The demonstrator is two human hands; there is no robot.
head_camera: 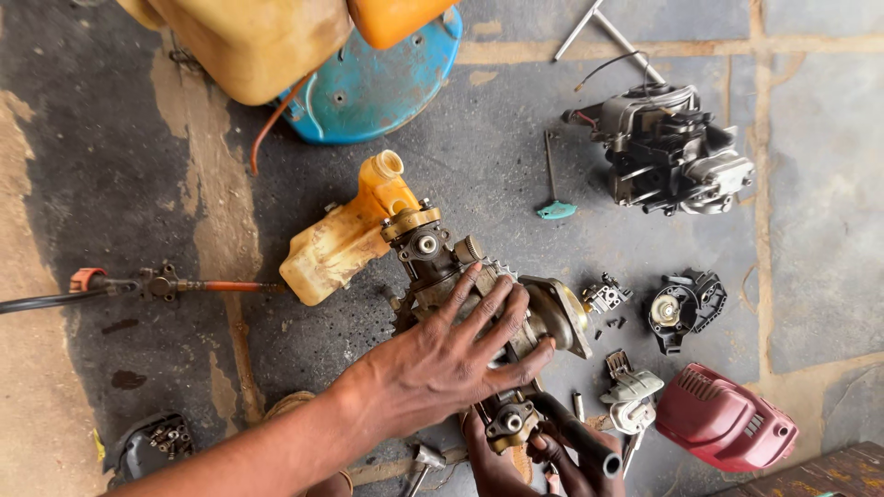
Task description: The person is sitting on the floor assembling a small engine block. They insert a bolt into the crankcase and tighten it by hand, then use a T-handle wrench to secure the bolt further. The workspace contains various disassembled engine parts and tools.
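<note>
The left hand [451, 354] lies flat and spread, fingers wide, pressed on top of the greasy brass-and-steel pump assembly [460, 285] that rests on the stone floor [110, 184]; it pins the pump rather than grips it. The right hand [543, 456], low at the frame's edge, is closed around a dark cylindrical tool handle [580, 437] beside the pump's near end, where a brass fitting with a bolt [509, 421] shows. The step in hand looks like steadying the pump while its near end is being worked with the tool; the next move probably calls for firm downward pressure from the left hand so the body does not roll.

A stained yellow plastic tank with an open spout [345, 239] is joined to the pump's far end. Just to the right of the pump lie small loose screws and a small grey metal carburettor block [605, 296], then a black round plastic housing [683, 308], a white-grey plastic clip part [631, 387] and a red plastic engine cover [723, 419]. These loose bits crowd the right hand's side. Farther off sit a small grey-black engine block [668, 147], a teal-handled hex key [554, 198], a blue metal dish [378, 87] and an orange hose with a brass valve [166, 283].
</note>
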